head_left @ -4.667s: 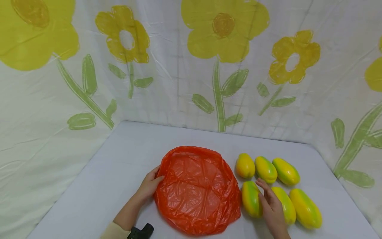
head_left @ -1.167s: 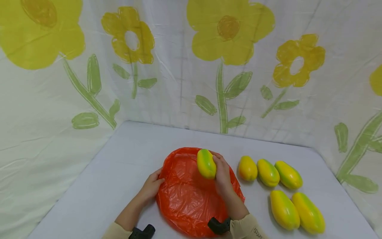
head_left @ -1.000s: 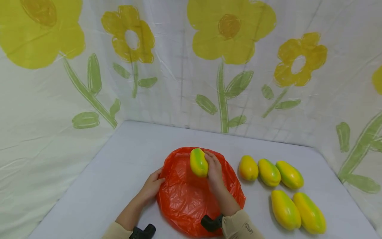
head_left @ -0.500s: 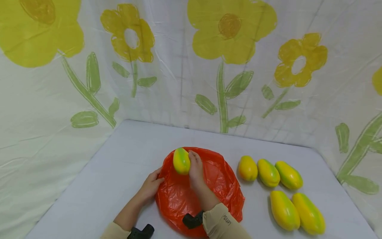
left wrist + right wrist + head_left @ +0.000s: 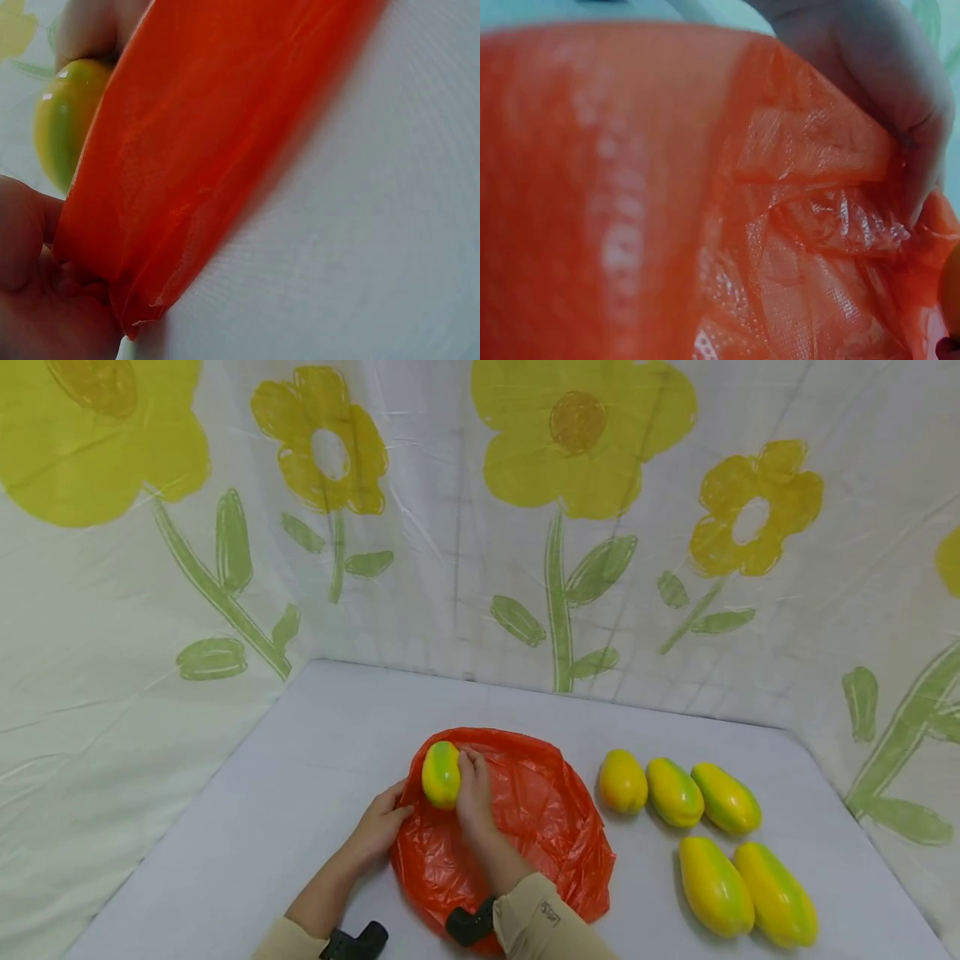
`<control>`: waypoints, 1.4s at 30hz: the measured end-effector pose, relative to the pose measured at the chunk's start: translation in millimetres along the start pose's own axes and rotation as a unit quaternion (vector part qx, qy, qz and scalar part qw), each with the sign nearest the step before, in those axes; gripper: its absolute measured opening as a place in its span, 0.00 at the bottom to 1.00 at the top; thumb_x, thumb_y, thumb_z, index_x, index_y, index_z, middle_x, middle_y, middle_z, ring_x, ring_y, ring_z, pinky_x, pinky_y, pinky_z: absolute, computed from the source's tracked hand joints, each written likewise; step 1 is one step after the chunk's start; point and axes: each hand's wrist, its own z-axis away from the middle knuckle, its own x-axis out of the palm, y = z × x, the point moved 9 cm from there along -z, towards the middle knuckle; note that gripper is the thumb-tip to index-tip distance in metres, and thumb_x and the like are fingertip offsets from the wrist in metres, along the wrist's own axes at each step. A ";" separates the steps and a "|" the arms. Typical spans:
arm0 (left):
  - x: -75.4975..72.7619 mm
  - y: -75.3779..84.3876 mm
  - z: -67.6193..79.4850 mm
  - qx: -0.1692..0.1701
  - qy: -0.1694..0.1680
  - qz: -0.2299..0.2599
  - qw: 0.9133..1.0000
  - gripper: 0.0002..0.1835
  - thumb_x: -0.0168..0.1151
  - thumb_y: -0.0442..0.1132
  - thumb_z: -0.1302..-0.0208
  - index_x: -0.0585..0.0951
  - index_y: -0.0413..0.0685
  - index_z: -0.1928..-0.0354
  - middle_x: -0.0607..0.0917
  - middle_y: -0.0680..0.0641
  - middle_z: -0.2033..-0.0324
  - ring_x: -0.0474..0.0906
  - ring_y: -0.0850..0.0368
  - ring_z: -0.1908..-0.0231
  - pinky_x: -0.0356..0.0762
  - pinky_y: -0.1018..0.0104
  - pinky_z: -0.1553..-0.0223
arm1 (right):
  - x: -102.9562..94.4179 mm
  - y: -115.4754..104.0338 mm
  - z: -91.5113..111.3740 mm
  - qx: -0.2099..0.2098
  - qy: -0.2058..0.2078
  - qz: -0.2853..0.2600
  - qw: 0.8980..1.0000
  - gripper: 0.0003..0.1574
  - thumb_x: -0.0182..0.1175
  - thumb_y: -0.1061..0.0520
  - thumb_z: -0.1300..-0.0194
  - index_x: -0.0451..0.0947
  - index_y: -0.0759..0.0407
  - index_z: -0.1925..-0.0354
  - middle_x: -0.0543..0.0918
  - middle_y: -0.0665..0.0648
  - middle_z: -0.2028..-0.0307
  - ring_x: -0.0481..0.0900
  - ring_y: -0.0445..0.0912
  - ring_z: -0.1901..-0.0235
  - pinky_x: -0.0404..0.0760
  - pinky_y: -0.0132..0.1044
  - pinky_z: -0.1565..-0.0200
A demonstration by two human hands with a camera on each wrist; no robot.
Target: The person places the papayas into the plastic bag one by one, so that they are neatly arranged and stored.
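An orange-red plastic bag (image 5: 525,827) lies crumpled on the white table (image 5: 315,760). My left hand (image 5: 378,828) grips the bag's left edge; the left wrist view shows the film (image 5: 210,150) bunched in those fingers (image 5: 41,307). My right hand (image 5: 474,787) holds a yellow-green papaya (image 5: 441,774) over the bag's far-left rim, just beyond the left hand. The papaya (image 5: 64,124) shows behind the film in the left wrist view. The right wrist view is filled with blurred orange film (image 5: 667,195) and a patch of hand skin (image 5: 870,82).
Several more yellow-green papayas lie right of the bag: a back row of three (image 5: 675,792) and a front pair (image 5: 742,889). A floral plastic sheet (image 5: 480,527) walls in the table on the left, back and right.
My right hand picked a papaya from the front row and carried it left across the bag to its left rim. The left hand has kept its hold on the bag.
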 end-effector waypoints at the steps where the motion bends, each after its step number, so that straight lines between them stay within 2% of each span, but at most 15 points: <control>1: -0.2 -0.1 0.2 -0.001 0.001 0.000 1.000 0.27 0.44 0.33 0.33 0.60 0.41 0.31 0.66 0.39 0.34 0.65 0.41 0.37 0.72 0.51 0.42 | 0.8 -0.2 -0.2 -0.004 0.000 0.000 1.000 0.27 0.42 0.43 0.29 0.62 0.54 0.39 0.72 0.57 0.47 0.70 0.48 0.52 0.77 0.41 0.52; 16: 0.1 -1.0 -0.2 0.006 0.002 0.001 1.000 0.27 0.44 0.33 0.33 0.61 0.41 0.32 0.68 0.39 0.36 0.68 0.43 0.39 0.72 0.51 0.42 | 1.1 8.3 -7.4 -0.041 0.002 0.011 0.999 0.24 0.41 0.45 0.28 0.62 0.55 0.40 0.71 0.58 0.49 0.69 0.47 0.55 0.76 0.38 0.54; 21: 1.0 -1.3 -0.6 0.007 0.000 0.001 1.000 0.26 0.43 0.33 0.33 0.61 0.40 0.32 0.67 0.39 0.35 0.67 0.42 0.37 0.72 0.50 0.42 | 1.8 12.3 -8.0 -0.024 -0.008 0.048 0.999 0.26 0.40 0.42 0.28 0.60 0.51 0.39 0.71 0.56 0.49 0.69 0.47 0.54 0.78 0.40 0.54; 27: 1.0 -1.3 -0.9 0.005 0.000 0.003 1.000 0.26 0.44 0.33 0.33 0.61 0.40 0.32 0.67 0.38 0.35 0.66 0.42 0.37 0.71 0.50 0.41 | 4.1 11.2 -6.1 -0.027 -0.018 0.089 0.995 0.26 0.40 0.41 0.29 0.59 0.49 0.38 0.71 0.55 0.50 0.69 0.47 0.54 0.79 0.40 0.55; 35: -0.3 -0.3 0.4 0.007 0.003 0.009 1.000 0.26 0.44 0.33 0.33 0.62 0.40 0.33 0.69 0.38 0.36 0.72 0.45 0.42 0.77 0.54 0.47 | 5.4 11.9 -7.6 -0.049 -0.024 0.092 0.994 0.25 0.38 0.42 0.28 0.58 0.49 0.38 0.71 0.55 0.50 0.69 0.47 0.54 0.77 0.40 0.54; 42: -0.1 0.1 0.0 0.004 0.003 0.005 1.000 0.26 0.44 0.33 0.33 0.62 0.41 0.33 0.70 0.39 0.37 0.72 0.47 0.43 0.77 0.54 0.46 | 5.0 11.9 -6.3 -0.059 -0.028 0.089 0.994 0.24 0.38 0.43 0.27 0.58 0.51 0.38 0.71 0.56 0.49 0.69 0.47 0.54 0.77 0.42 0.52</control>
